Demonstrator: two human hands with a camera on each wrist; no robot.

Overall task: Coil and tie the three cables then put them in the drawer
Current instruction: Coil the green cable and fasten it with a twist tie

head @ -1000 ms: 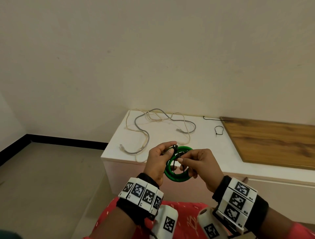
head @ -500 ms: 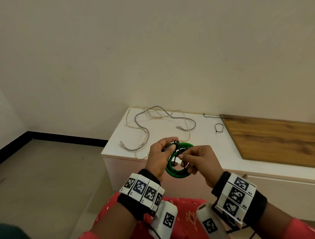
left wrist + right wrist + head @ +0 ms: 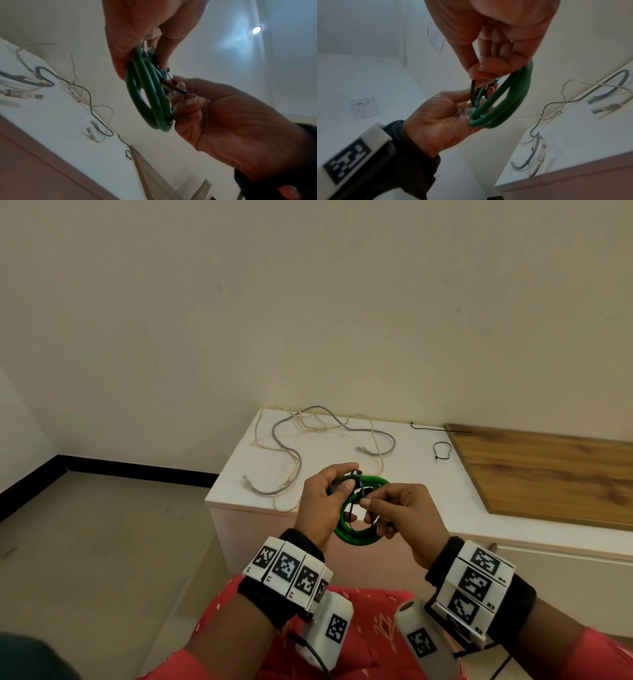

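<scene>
So I've got the coiled green cable (image 3: 359,534) up in the air in front of the white cabinet (image 3: 404,508), left hand (image 3: 323,503) gripping the coil's top edge with thumb and fingers curled round it. Right hand (image 3: 399,513) pinches the thin black zip tie (image 3: 473,93) wrapped on the coil, fingertips tight together. The grey cable (image 3: 291,453) and cream cable (image 3: 371,440) lie loose and tangled on the cabinet top, with two spare ties (image 3: 442,448) near the wooden board (image 3: 548,470).

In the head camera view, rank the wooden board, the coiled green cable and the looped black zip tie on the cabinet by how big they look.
1. Wooden board, clearly largest.
2. Coiled green cable, held between the left hand and right hand; it is nearer the camera, which enlarges it.
3. Looped black zip tie, smallest.
</scene>
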